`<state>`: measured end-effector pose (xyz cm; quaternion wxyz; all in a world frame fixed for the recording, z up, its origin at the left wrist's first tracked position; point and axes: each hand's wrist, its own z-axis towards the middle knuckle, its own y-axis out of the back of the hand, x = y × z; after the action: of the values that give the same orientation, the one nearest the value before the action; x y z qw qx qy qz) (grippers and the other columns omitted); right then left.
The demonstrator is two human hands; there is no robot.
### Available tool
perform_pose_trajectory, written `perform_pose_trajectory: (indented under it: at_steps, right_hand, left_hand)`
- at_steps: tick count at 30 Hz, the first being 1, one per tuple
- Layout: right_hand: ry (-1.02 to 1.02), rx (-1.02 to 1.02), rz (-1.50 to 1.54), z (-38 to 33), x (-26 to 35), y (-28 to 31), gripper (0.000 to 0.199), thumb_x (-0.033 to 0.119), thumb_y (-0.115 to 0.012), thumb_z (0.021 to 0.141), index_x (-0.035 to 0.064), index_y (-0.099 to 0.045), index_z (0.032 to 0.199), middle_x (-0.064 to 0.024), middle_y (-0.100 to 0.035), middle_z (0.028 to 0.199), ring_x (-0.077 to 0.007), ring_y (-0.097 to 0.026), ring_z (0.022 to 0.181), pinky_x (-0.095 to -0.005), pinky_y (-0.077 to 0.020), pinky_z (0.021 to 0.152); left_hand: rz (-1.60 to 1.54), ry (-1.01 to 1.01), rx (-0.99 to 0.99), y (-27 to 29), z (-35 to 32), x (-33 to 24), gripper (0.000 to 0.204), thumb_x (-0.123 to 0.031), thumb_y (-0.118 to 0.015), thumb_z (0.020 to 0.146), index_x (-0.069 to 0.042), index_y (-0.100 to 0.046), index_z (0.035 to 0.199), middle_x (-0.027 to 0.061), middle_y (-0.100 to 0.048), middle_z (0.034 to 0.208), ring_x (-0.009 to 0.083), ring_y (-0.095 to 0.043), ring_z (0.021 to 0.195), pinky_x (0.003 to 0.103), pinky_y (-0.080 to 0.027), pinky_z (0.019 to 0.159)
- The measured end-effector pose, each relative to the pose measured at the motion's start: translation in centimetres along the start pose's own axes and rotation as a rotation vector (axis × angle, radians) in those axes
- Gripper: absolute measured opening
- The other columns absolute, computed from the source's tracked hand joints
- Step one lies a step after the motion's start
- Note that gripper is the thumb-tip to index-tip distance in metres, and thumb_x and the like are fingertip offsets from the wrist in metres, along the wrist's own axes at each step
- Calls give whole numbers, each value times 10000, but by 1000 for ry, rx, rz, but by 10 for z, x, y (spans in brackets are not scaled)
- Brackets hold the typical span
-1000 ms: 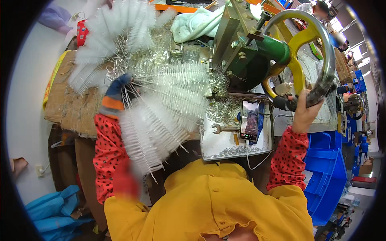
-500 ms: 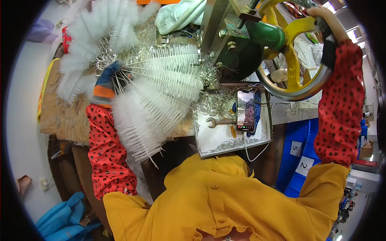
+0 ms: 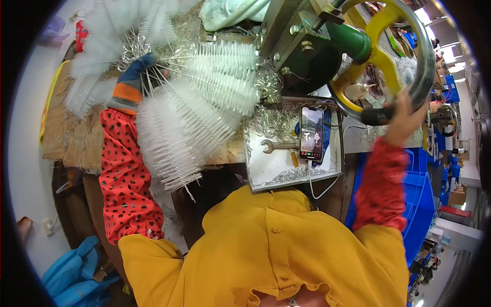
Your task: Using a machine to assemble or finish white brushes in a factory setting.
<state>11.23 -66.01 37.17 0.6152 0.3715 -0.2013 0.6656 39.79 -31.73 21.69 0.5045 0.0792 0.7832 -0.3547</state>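
Note:
My left hand (image 3: 132, 84), in a blue, grey and orange knit glove, is closed round the wire stems of several white bristle bottle brushes (image 3: 192, 110). Their heads fan out to the right and toward me. My bare right hand (image 3: 407, 120) is at the lower right rim of a yellow-spoked handwheel (image 3: 379, 53), beside its black grip. Motion blurs its fingers, but they look wrapped round the metal rim. The wheel sits on the shaft of a green machine (image 3: 312, 51). More white brushes (image 3: 94, 61) lie beyond my left hand, their looped wire ends (image 3: 134, 48) bunched together.
A shallow white tray (image 3: 258, 174) holds a phone (image 3: 311, 133) with a white cable, a wrench (image 3: 279, 147) and loose wire pieces (image 3: 273, 121). Blue bins (image 3: 419, 197) stand below right. A pale cloth (image 3: 230, 14) lies at the back; cardboard (image 3: 71, 135) covers the bench at left.
My right hand has swung from the wheel's upper right down to its lower right. The wheel has turned, bringing its black grip to the bottom. My left hand still holds the brushes.

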Motion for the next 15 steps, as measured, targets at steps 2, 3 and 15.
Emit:
perform_pose_trajectory:
  at_steps: [2, 3, 15]
  right_hand:
    - [-10, -197, 241, -40, -32, -2, 462, 35, -595, 762, -15, -365, 1158, -80, -532, 814, -130, -542, 550, -232, -463, 460]
    - [52, -100, 204, -42, -46, 8, 435, 63, -594, 770, -15, -382, 1141, -85, -532, 839, -129, -539, 549, -234, -467, 460]
    - [-6, 540, -361, 103, -2, 9, 303, 224, -569, 733, 13, -528, 946, -68, -529, 711, -111, -497, 480, -233, -406, 429]
  left_hand:
    - [-10, 60, -6, 3, -2, 0, 201, -223, -609, 801, -64, -563, 916, 95, -621, 807, 192, -609, 680, 289, -507, 561]
    - [-20, 47, 24, 5, -3, 0, 203, -208, -603, 803, -56, -562, 932, 103, -622, 823, 204, -612, 693, 290, -512, 588]
    - [-180, -87, -39, 4, -6, 15, 180, -173, -610, 805, -81, -561, 952, 66, -611, 857, 171, -597, 749, 285, -515, 634]
